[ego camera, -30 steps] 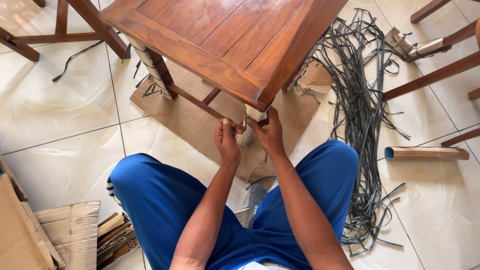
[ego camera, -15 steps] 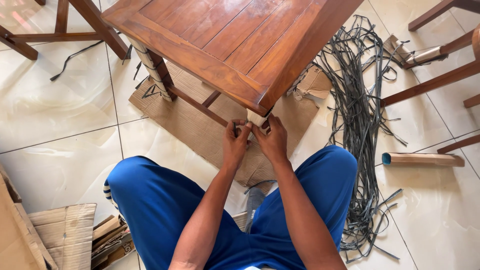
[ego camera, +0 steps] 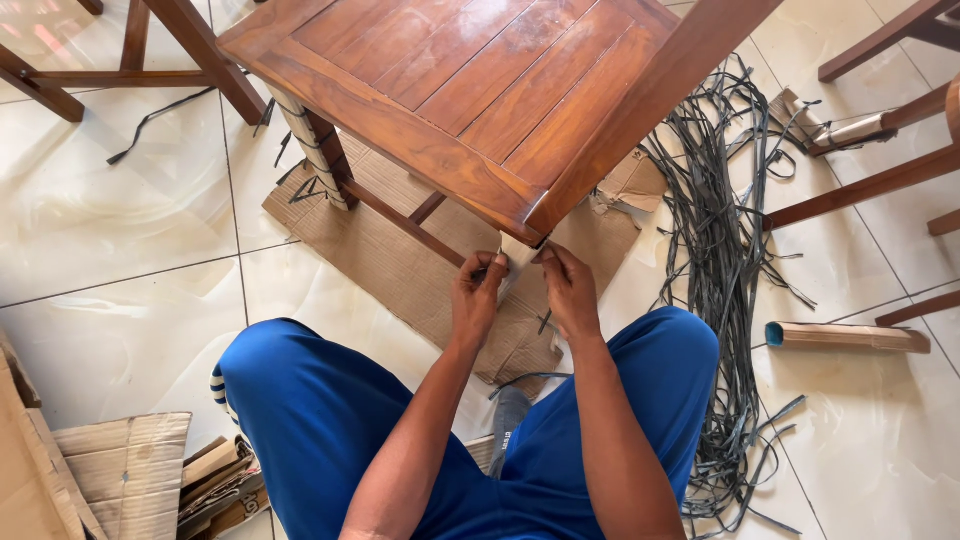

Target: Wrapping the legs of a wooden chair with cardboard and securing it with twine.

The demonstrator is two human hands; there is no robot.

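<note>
A square wooden table (ego camera: 470, 90) of glossy reddish-brown slats framed by a broad mitred border fills the upper middle of the frame. Just below its near corner, at frame centre, the near table leg (ego camera: 517, 252) shows only as a short pale stub wrapped in beige cardboard. Both hands meet on it. The left hand (ego camera: 477, 298) has its fingers curled and pinched on the wrap's left edge; the right hand (ego camera: 570, 290) presses fingertips against the right side, thumb and fingers closed on the wrapping. A thin dark strap end (ego camera: 543, 322) hangs between the hands, though whether either hand holds it cannot be told.

The far leg (ego camera: 308, 140), left of centre, is spiralled in the same pale cardboard with dark bands across it. Beneath the table lies a flat sheet of ribbed brown corrugated cardboard (ego camera: 400, 250) on smooth, shiny cream floor tiles (ego camera: 120, 270). To the right, a long tangled heap of flat grey-black plastic strapping (ego camera: 725, 260) runs from the upper right down to the lower right. Beside it, at right, lies an angular cardboard corner protector (ego camera: 850, 337) with a blue inner edge. Torn cardboard pieces (ego camera: 130, 470) are stacked in the lower left. The person's knees in bright blue trousers (ego camera: 330, 400) spread across the bottom.
</note>
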